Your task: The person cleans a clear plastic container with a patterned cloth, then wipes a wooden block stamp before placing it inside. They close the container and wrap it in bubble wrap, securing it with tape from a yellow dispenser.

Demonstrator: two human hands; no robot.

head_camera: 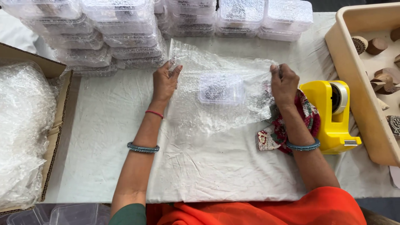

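- The left hand (pixel 165 81) sits in the centre of the frame, fingers pinching the upper left edge of a sheet of bubble wrap (pixel 196 108) spread on the desk (pixel 104 137).
- The right hand (pixel 284 83), right of centre, is clenched on the sheet's upper right edge.
- A small clear plastic box (pixel 221 88) with dark contents lies under or inside the sheet, between the hands.
- Step in hand, as I judge it: wrapping the box, with the sheet being drawn over it.
- The next move calls for keeping both edges taut and folding evenly around the box; the yellow tape dispenser (pixel 331 114) stands just right of the right wrist.
- Stacked clear boxes (pixel 125 33) fill the upper left; a beige tray (pixel 358 83) lies at right.
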